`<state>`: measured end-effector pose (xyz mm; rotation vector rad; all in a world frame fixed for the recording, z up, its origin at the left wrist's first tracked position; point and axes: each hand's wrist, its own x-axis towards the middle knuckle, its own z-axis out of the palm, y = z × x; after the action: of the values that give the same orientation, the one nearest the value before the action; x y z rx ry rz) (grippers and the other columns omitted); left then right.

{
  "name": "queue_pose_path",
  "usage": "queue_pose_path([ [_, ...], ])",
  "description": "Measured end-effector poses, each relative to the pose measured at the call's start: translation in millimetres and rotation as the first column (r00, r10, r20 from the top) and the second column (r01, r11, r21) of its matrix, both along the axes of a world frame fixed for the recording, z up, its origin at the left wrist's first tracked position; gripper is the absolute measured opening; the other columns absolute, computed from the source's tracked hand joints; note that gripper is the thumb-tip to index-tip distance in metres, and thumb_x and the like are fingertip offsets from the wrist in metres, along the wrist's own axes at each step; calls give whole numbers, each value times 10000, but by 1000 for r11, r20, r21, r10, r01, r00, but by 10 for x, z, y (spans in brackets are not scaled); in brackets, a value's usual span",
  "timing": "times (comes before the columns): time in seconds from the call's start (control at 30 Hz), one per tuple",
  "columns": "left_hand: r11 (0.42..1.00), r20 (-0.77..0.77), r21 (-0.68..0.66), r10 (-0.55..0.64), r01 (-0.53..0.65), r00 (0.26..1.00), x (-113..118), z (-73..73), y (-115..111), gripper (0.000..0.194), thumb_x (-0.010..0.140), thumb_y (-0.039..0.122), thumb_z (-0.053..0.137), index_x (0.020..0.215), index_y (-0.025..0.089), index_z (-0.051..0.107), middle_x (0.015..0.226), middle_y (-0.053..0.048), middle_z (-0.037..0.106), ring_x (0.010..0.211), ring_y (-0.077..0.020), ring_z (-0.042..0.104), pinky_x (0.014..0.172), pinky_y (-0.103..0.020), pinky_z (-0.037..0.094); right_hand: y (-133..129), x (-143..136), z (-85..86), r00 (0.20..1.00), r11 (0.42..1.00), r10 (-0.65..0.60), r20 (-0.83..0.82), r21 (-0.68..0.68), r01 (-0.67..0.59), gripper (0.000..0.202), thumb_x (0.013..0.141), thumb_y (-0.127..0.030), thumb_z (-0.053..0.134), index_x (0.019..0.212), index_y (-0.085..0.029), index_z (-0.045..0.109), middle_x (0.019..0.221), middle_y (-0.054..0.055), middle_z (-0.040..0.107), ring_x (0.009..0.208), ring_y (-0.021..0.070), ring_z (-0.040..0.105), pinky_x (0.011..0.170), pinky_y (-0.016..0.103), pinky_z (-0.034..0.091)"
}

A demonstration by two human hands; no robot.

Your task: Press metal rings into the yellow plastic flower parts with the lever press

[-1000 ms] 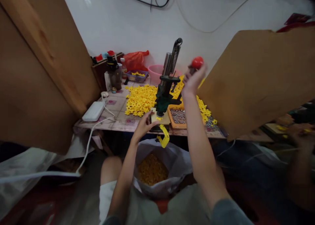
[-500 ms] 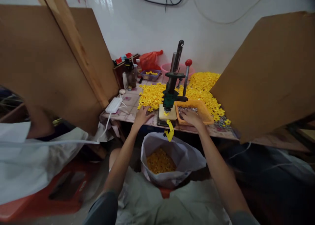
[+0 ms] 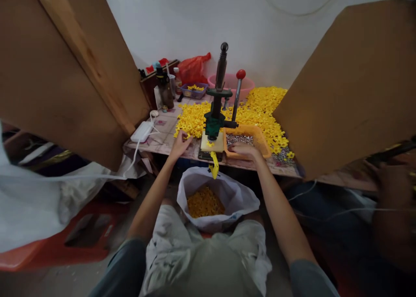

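At the table's front edge my left hand (image 3: 180,146) pinches a small yellow star-shaped plastic piece (image 3: 184,136), beside a spread heap of similar pieces (image 3: 191,118). My right hand (image 3: 243,149) reaches into an orange basket (image 3: 264,146), its bent fingertips down among small shiny metal parts (image 3: 239,138); what they grip is hidden. Between my hands stands a dark green hand press (image 3: 213,124) with a red-knobbed lever (image 3: 241,74). One yellow piece (image 3: 210,144) rests on its pale base under the punch. A yellow chute-like part (image 3: 214,165) hangs off the front.
Below the press an open white sack (image 3: 238,197) holds many yellow pieces. Cardboard panels (image 3: 347,85) flank the table. A white power strip (image 3: 142,131) lies at left. Behind are a pink basin (image 3: 247,84), a red bag (image 3: 194,69) and a purple basket (image 3: 194,91). Another person's arm (image 3: 391,201) shows at right.
My left fingers have closed on a yellow piece at the heap's edge. My right fingers have curled further down among the metal parts. The camera view has shifted slightly.
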<state>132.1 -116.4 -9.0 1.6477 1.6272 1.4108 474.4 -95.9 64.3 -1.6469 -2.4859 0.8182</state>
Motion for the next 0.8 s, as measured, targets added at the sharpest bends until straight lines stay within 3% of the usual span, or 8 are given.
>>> queue_pose_path([
  [0.1, 997, 332, -8, -69, 76, 941, 227, 57, 75, 400, 1002, 552, 717, 1173, 237, 539, 883, 16, 609, 606, -118, 571, 609, -264, 475, -24, 18, -4, 998, 998, -61, -23, 17, 61, 217, 879, -201, 575, 667, -183, 618, 623, -13, 554, 630, 148, 472, 611, 265, 344],
  [0.2, 984, 439, 26, -171, 177, 882, 430, 68, 81, 560, 981, 579, 744, 1362, 243, 506, 952, 1, 654, 585, -92, 564, 569, -239, 465, -101, 66, 30, 992, 989, -123, -20, 83, 124, 281, 900, -197, 548, 621, -180, 579, 554, -23, 453, 593, 142, 425, 600, 287, 281],
  [0.3, 956, 380, 50, -287, 290, 879, 507, 28, 47, 593, 946, 582, 776, 1373, 209, 599, 1086, -79, 732, 709, -130, 646, 574, -238, 485, -199, 61, 72, 976, 955, -159, -147, 227, 190, 310, 968, -257, 547, 732, -147, 715, 657, 13, 632, 673, 171, 555, 659, 280, 363],
  [0.4, 929, 340, 47, -362, 368, 868, 487, -5, 28, 592, 895, 576, 819, 1317, 175, 707, 1223, -132, 770, 885, -191, 710, 632, -247, 525, -309, -99, 92, 930, 869, -99, -354, 425, 254, 330, 1037, -338, 567, 1020, -147, 835, 1028, 84, 813, 936, 225, 696, 867, 307, 493],
  [0.47, 920, 328, 53, -384, 389, 863, 461, -8, 25, 599, 867, 562, 844, 1306, 168, 747, 1260, -137, 778, 986, -221, 726, 727, -268, 563, -384, -286, 85, 947, 822, -40, -318, 528, 212, 315, 1053, -335, 585, 1079, -176, 856, 1135, 113, 813, 1066, 258, 692, 1004, 366, 495],
  [0.57, 903, 304, 67, -424, 424, 853, 440, 4, 18, 572, 830, 540, 876, 1249, 159, 794, 1242, -137, 792, 1079, -252, 728, 870, -316, 581, -491, -545, 62, 991, 796, -22, -136, 597, 100, 272, 1053, -317, 629, 1043, -214, 880, 1126, 126, 799, 1165, 314, 626, 1078, 454, 449],
  [0.67, 884, 323, 67, -458, 462, 828, 444, 16, -2, 555, 790, 549, 899, 1171, 156, 804, 1192, -123, 798, 1069, -254, 725, 919, -344, 576, -580, -620, 69, 998, 812, -3, -67, 583, 42, 242, 1059, -319, 656, 1049, -236, 884, 1113, 117, 797, 1173, 321, 585, 1054, 469, 428],
  [0.8, 843, 345, 73, -523, 533, 779, 456, 50, -49, 516, 730, 559, 934, 1015, 161, 768, 1082, -85, 776, 971, -221, 707, 885, -333, 563, -641, -535, 148, 965, 842, 216, -146, 528, -109, 215, 1061, -314, 679, 1023, -217, 867, 1050, 84, 811, 1046, 252, 637, 982, 380, 458],
])
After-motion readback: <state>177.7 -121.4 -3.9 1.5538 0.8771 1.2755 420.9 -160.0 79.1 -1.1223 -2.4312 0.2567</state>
